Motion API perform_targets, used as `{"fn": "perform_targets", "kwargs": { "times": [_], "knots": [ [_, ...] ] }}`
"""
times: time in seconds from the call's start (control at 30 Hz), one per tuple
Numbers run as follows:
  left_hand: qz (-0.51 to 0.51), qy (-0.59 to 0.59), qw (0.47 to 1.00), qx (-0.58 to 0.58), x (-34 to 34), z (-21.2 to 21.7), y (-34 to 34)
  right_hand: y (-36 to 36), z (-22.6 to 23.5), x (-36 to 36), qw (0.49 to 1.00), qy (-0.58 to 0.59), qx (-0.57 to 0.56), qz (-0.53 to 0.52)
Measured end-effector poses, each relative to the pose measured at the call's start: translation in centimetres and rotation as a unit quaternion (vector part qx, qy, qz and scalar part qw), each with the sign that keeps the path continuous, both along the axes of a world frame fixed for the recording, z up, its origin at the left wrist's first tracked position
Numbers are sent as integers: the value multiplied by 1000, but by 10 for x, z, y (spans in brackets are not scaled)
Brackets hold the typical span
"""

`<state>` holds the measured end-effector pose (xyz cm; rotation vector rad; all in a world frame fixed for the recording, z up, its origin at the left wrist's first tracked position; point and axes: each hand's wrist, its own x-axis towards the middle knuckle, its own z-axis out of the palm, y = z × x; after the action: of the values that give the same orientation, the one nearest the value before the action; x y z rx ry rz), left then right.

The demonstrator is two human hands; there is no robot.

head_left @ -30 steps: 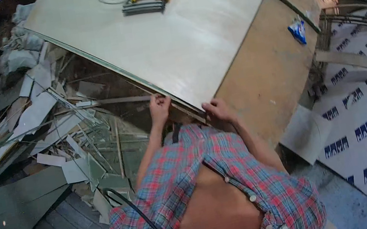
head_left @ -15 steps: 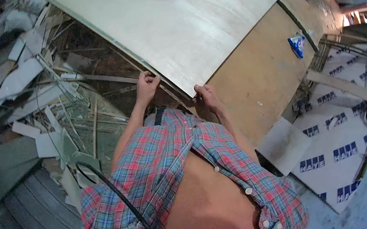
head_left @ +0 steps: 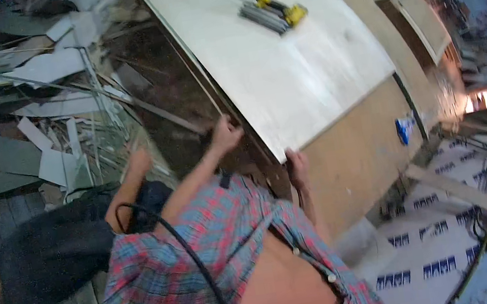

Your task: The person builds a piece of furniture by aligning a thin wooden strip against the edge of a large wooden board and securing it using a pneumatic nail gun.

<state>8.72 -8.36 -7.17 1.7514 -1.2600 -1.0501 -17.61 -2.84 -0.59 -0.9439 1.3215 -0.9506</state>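
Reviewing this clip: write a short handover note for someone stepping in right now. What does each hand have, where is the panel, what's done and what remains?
Left hand: closed on the near long edge of the pale panel.
Right hand: gripping the panel's near corner.
Panel: lies on the brown board, overhanging it toward the scrap pile.
On the panel's far end: a yellow power tool with its cord, loose.
Done: both hands have a grip on the near end.
Left: the panel is not lifted clear; mind the tool sliding if it tilts.
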Motion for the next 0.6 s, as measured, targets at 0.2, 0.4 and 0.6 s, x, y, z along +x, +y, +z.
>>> {"fn": "perform_targets", "kwargs": {
  "times": [0.2, 0.4, 0.6],
  "knots": [
    [11, -7, 1000, -10, 3, 9, 15, 15, 0, 5, 998, -53, 28, 7],
    [21, -78, 996, 34, 10, 14, -8, 8, 18, 17, 988, -143, -12, -54],
    [-23, -117, 989, 90, 10, 41, -7, 6, 48, 19, 994, -86, -17, -65]
  ]
}}
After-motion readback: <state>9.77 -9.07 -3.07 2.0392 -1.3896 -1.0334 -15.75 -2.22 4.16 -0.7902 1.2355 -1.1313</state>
